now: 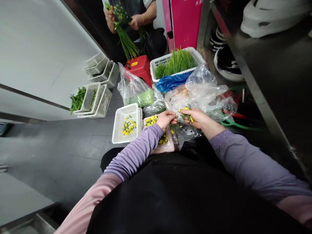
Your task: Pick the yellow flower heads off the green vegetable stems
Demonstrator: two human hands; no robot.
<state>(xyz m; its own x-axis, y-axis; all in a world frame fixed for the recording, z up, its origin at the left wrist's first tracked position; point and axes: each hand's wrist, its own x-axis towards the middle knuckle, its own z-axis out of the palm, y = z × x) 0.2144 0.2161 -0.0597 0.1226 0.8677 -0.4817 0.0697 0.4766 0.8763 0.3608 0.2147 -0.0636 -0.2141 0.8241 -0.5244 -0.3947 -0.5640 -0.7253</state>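
1. yellow blossoms (186, 114) with green bits sit in your right hand (195, 118), its fingers closed around the small bunch, above the clear plastic packaging (188, 132) near your lap.
2. your left hand (166, 120) is just beside it, thumb and fingertips pressed together in a pinch; whether anything is between them is too small to tell.
3. under and around your left wrist, the pink tray (168, 148) carries more of the same blossoms, partly hidden by your forearm.
4. to the left of that tray, the white basket (115, 130) has a loose scatter of blossoms inside, with much of its bottom showing.
5. as a judgement, the handling looks partway through: one portion lies in the basket, one in the tray, and a small bunch is in your grip. you cannot tell from this which portion is finished and which is left.
6. ahead of you are a crumpled clear bag (201, 86) and a basket of green stems (175, 63); a co-worker (136, 21) holds a long green bunch with both hands.
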